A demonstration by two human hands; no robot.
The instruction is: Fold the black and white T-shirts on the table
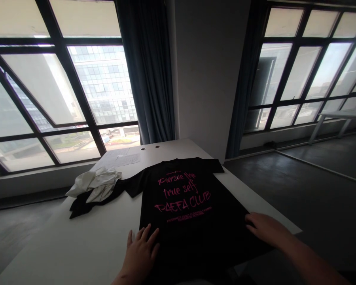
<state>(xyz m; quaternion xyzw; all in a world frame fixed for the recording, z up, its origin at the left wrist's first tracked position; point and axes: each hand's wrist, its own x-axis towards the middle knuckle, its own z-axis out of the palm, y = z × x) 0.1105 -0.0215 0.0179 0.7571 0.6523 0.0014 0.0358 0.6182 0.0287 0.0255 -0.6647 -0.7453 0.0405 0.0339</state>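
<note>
A black T-shirt (192, 233) with pink lettering lies spread out on the white table (77, 245), its collar toward the far end and its lower part toward me. My left hand (141, 251) rests on the shirt's left edge with its fingers spread and nothing in them. At the shirt's right edge, my right hand (265, 226) is closed, with the black fabric pinched between thumb and fingers. The shirt's hem hangs near the table's front edge, where it is dark and hard to make out.
Crumpled white cloth (96, 182) and black cloth (83, 206) lie on the table left of the shirt. Sheets of paper (124, 159) are farther back. A pillar (207, 79) and blue curtains (148, 71) stand behind the table. Another white table (341, 114) is at far right.
</note>
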